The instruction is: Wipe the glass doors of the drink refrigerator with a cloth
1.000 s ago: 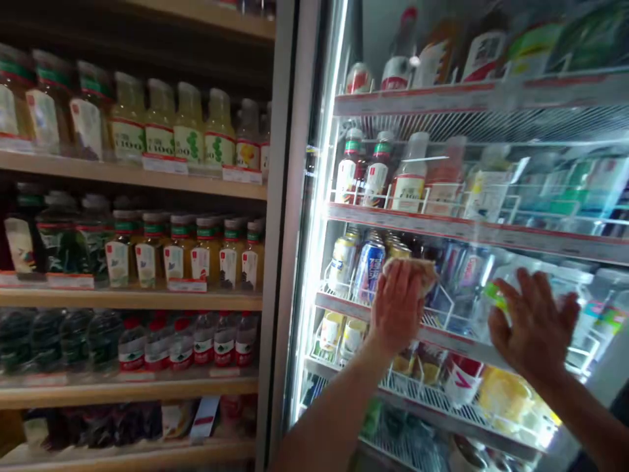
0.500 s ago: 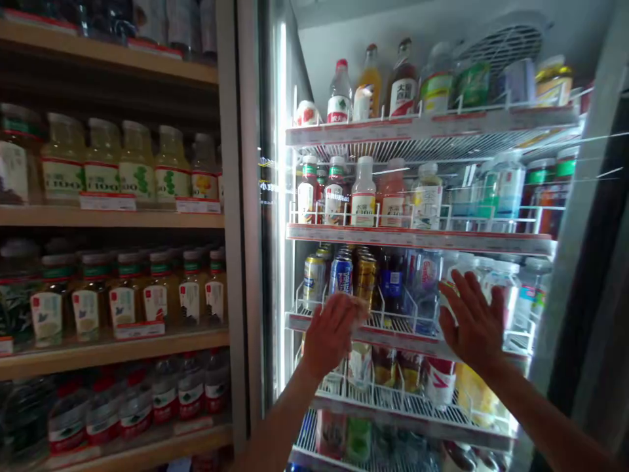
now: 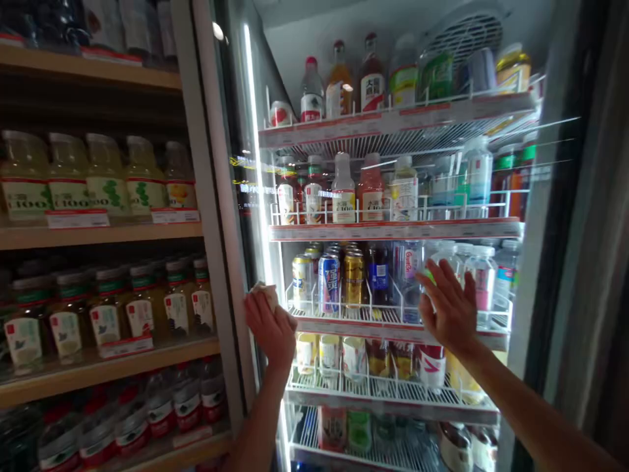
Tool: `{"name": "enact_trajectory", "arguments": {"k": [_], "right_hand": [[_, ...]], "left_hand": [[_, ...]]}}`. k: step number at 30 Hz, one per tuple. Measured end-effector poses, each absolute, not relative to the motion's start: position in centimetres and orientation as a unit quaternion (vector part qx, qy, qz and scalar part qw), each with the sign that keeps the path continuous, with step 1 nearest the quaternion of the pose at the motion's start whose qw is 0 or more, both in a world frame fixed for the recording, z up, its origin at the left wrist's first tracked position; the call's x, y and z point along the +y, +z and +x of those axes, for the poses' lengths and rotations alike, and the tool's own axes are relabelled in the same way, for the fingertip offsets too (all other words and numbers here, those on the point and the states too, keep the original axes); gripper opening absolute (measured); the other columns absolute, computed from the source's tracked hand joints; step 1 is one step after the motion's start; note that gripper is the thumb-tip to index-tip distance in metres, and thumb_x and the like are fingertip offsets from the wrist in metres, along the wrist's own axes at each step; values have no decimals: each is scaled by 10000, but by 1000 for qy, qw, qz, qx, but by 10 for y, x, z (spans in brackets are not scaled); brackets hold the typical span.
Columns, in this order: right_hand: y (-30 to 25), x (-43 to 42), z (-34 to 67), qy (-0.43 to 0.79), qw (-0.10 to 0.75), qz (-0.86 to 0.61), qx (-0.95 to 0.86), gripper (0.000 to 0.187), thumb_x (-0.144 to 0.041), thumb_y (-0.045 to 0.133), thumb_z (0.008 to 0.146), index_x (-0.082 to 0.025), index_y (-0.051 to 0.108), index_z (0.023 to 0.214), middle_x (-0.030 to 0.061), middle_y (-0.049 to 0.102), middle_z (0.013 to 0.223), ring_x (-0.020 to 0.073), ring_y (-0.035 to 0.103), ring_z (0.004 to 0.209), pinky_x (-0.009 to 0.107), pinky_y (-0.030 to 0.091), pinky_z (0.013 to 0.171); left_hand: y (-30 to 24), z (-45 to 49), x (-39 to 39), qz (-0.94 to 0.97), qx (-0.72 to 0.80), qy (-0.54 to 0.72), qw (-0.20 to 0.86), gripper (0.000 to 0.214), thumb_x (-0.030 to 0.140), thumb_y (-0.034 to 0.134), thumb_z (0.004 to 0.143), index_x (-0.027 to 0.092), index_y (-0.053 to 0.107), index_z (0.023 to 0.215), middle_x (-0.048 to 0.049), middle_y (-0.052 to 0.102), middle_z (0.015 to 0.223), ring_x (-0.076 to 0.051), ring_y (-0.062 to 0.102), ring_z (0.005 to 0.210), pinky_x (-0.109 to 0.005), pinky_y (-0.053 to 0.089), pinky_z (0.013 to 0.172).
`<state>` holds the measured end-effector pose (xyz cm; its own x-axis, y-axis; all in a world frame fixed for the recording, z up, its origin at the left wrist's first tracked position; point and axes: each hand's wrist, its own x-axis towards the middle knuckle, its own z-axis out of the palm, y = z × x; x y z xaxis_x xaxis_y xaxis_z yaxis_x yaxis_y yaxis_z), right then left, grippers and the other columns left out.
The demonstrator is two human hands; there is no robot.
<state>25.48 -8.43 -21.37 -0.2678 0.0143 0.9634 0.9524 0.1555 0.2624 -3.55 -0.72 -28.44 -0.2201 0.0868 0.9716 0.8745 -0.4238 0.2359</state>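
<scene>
My left hand [image 3: 269,324] is closed on a light cloth [image 3: 264,289] and presses it against the glass door [image 3: 393,216] of a lit drinks fridge, near the door's left frame [image 3: 221,216]. My right hand [image 3: 448,307] lies flat on the same glass further right, fingers spread, holding nothing. Behind the glass, between the two hands, a row of cans [image 3: 330,282] stands on a wire shelf [image 3: 393,324].
Wooden shelves [image 3: 98,236] on the left carry rows of bottled drinks [image 3: 103,180]. The fridge holds bottles [image 3: 344,190] and cans on several wire shelves. A dark frame [image 3: 590,229] borders the fridge on the right.
My left hand has slid the cloth leftward across the glass to the door's left edge. My right hand stays flat on the glass. The view has shifted, so the fridge appears further left.
</scene>
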Motion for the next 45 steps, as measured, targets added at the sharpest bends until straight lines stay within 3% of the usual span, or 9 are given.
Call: {"name": "enact_trajectory", "arguments": {"k": [6, 12, 17, 22, 28, 33, 38, 43, 45], "right_hand": [[-214, -85, 256, -513, 451, -392, -616, 496, -167, 463, 866, -260, 404, 1350, 50, 415, 1434, 195, 320, 1362, 470, 146, 1150], [-214, -84, 256, -510, 461, -388, -614, 481, -156, 459, 865, -250, 426, 1336, 46, 439, 1417, 188, 330, 1357, 459, 144, 1155], [-214, -84, 255, -501, 475, -378, -616, 514, -147, 460, 863, -271, 403, 1358, 30, 415, 1433, 200, 340, 1352, 461, 139, 1158], [-215, -83, 255, -496, 478, -384, -615, 517, -143, 463, 860, -279, 406, 1356, 19, 405, 1438, 207, 350, 1347, 468, 150, 1157], [-215, -83, 256, -499, 474, -382, -617, 523, -137, 463, 860, -284, 400, 1358, 16, 395, 1444, 207, 341, 1351, 472, 155, 1154], [-214, -83, 257, -505, 471, -375, -618, 535, -134, 457, 859, -279, 385, 1369, 15, 385, 1450, 198, 327, 1358, 463, 139, 1161], [-215, -82, 257, -506, 470, -375, -618, 549, -134, 455, 858, -290, 369, 1378, 9, 372, 1458, 199, 328, 1359, 467, 144, 1158], [-215, -82, 257, -506, 471, -375, -618, 565, -136, 451, 859, -297, 349, 1391, 4, 366, 1461, 201, 329, 1358, 466, 147, 1158], [-214, -82, 257, -504, 472, -375, -619, 565, -133, 447, 859, -299, 350, 1391, 3, 366, 1461, 202, 329, 1358, 464, 145, 1159]], "left_hand": [[-280, -17, -10, -730, -258, -492, 398, 579, 256, 382, 900, 213, 196, 1446, -95, 339, 1462, -233, 231, 1383, -425, 278, 1100], [-254, -25, -5, -538, -423, -649, 333, 593, 250, 338, 920, 151, 109, 1458, -165, 174, 1513, -260, 105, 1411, -493, 240, 1108], [-241, -22, -8, -723, -234, -489, 428, 580, 256, 387, 901, 191, 199, 1445, -104, 360, 1449, -228, 207, 1390, -416, 275, 1103], [-217, -36, -2, -556, -379, -639, 372, 596, 220, 378, 903, 137, 158, 1451, -163, 206, 1500, -233, 96, 1412, -462, 214, 1122], [-215, -19, -5, -726, -199, -491, 439, 583, 241, 381, 901, 197, 188, 1449, -77, 333, 1466, -215, 215, 1388, -393, 262, 1117], [-207, -23, 0, -574, -327, -658, 361, 587, 204, 358, 903, 152, 159, 1453, -127, 175, 1515, -249, 104, 1409, -461, 205, 1136], [-217, -7, -7, -733, -169, -491, 438, 568, 209, 391, 889, 182, 234, 1435, -87, 345, 1457, -200, 223, 1382, -371, 259, 1125], [-199, -23, 2, -583, -303, -663, 359, 569, 209, 363, 904, 143, 196, 1444, -127, 203, 1510, -241, 119, 1408, -454, 205, 1143], [-194, -20, 3, -605, -283, -648, 367, 580, 215, 365, 904, 157, 178, 1449, -117, 204, 1513, -249, 118, 1408, -464, 216, 1139]]}}
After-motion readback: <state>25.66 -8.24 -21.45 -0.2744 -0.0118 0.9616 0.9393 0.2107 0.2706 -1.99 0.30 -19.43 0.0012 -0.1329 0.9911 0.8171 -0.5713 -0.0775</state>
